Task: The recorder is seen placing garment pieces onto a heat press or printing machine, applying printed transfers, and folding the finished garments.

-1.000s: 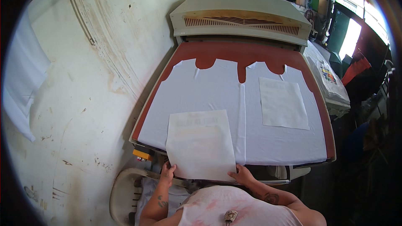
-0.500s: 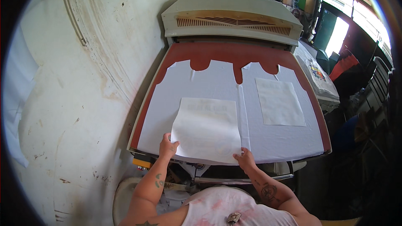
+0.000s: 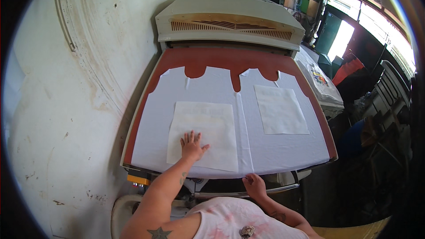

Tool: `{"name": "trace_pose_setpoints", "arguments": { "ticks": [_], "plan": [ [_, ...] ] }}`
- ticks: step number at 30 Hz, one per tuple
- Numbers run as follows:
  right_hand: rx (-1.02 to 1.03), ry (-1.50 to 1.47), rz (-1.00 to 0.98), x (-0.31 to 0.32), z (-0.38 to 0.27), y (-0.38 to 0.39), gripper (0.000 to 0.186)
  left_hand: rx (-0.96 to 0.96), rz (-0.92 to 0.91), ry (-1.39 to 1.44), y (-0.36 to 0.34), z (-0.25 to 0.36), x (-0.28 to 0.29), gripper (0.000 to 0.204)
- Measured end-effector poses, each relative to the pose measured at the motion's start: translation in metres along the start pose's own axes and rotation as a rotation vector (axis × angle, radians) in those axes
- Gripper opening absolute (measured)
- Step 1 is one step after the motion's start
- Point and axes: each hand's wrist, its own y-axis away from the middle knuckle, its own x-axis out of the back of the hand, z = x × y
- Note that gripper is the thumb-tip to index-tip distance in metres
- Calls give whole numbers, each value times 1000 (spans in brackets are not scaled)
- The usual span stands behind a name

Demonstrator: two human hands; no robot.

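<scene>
Basically, nearer sheet [image 3: 217, 128] beneath L grip [image 3: 192, 148], spread flat, empty; R grip [image 3: 255, 186] half-curled nr front of cloth [image 3: 287, 155], hold unclear.

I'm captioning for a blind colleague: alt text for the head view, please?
A person's spread left hand lies on a pale sheet over white fabric on a red machine bed; the right hand is at the fabric's near edge.

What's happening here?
A person's left hand is spread, palm down, on the larger pale sheet, which lies on white fabric over a red bed. The right hand is curled at the fabric's near edge; whether it grips anything is unclear. A smaller pale sheet lies to the right, untouched.
</scene>
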Motion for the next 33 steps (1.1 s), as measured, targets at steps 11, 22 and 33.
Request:
{"name": "trace_pose_setpoints", "arguments": {
  "ticks": [11,22,33],
  "plan": [
    [56,409,116,-3,40,23,24,39,-28,12,-56,2,18,76],
    [96,425,150,-5,42,26,19,34,-38,19,-55,9,20,75],
    [111,465,145,-7,40,21,19,86,-91,-9,-94,-2,35,73]
  ]
}}
